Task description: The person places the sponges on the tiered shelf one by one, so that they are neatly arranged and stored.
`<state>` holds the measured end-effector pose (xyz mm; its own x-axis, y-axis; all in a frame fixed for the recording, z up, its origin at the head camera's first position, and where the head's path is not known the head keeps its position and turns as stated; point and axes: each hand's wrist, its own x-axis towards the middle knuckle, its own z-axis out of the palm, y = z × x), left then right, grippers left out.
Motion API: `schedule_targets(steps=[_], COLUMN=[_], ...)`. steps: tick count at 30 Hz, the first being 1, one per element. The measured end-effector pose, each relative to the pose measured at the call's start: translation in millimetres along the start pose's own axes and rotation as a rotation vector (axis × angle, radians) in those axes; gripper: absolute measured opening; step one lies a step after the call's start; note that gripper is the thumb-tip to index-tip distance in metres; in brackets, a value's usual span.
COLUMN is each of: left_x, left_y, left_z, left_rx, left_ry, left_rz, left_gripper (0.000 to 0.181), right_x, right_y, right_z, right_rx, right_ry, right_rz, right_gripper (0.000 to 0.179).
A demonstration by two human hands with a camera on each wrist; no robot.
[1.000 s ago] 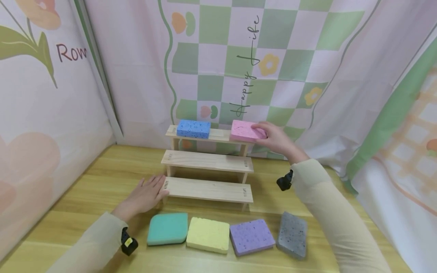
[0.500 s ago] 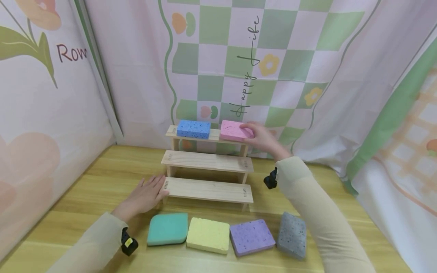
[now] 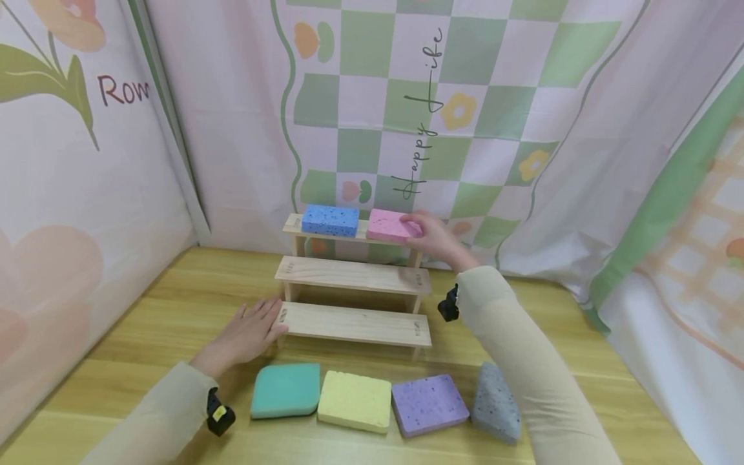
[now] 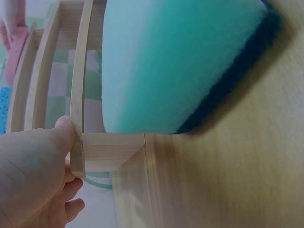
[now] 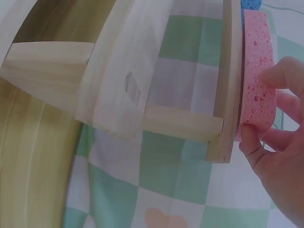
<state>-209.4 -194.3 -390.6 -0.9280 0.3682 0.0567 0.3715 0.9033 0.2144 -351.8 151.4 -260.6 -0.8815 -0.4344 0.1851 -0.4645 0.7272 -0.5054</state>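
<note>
My right hand (image 3: 433, 237) pinches a pink sponge (image 3: 386, 225) at the right part of the top shelf of a three-step wooden stand (image 3: 354, 321). In the right wrist view the pink sponge (image 5: 258, 71) lies along the top board, thumb and fingers about its near end. A speckled blue sponge (image 3: 330, 220) sits to its left, a small gap between them. My left hand (image 3: 247, 336) grips the left end of the lowest shelf; the left wrist view shows the thumb on the board (image 4: 77, 104) and fingers curled past its end.
Before the stand lie a teal sponge (image 3: 286, 391), a yellow sponge (image 3: 354, 402), a purple sponge (image 3: 429, 405) and a grey sponge (image 3: 496, 403), partly behind the right sleeve. A patterned curtain (image 3: 418, 84) hangs close behind the stand on the wooden tabletop (image 3: 174, 303).
My right hand has moved left along the top shelf with the pink sponge, bringing it nearer the blue one. The left hand has stayed in place.
</note>
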Motion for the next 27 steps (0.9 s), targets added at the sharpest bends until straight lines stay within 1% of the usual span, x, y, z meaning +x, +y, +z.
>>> schedule_targets(steps=[5, 10, 19, 27], left_x=[0.6, 0.8, -0.2, 0.4], left_y=[-1.3, -1.7, -0.7, -1.3], left_z=[1.5, 2.6, 1.6, 2.5], left_rx=[0.001, -0.004, -0.004, 0.003], left_ry=[0.002, 0.011, 0.013, 0.013], left_rz=[0.001, 0.003, 0.01, 0.009], left_gripper=[0.065, 0.063, 0.063, 0.062], right_x=[1.5, 2.1, 5.4, 5.8], right_y=[-2.3, -3.6, -0.3, -1.2], right_z=[1.1, 1.3, 3.7, 4.3], right_rx=[-0.01, -0.011, -0.029, -0.027], right_ry=[-0.021, -0.026, -0.005, -0.003], right_rz=[0.008, 0.007, 0.002, 0.027], right_gripper=[0.049, 0.045, 0.043, 0.044])
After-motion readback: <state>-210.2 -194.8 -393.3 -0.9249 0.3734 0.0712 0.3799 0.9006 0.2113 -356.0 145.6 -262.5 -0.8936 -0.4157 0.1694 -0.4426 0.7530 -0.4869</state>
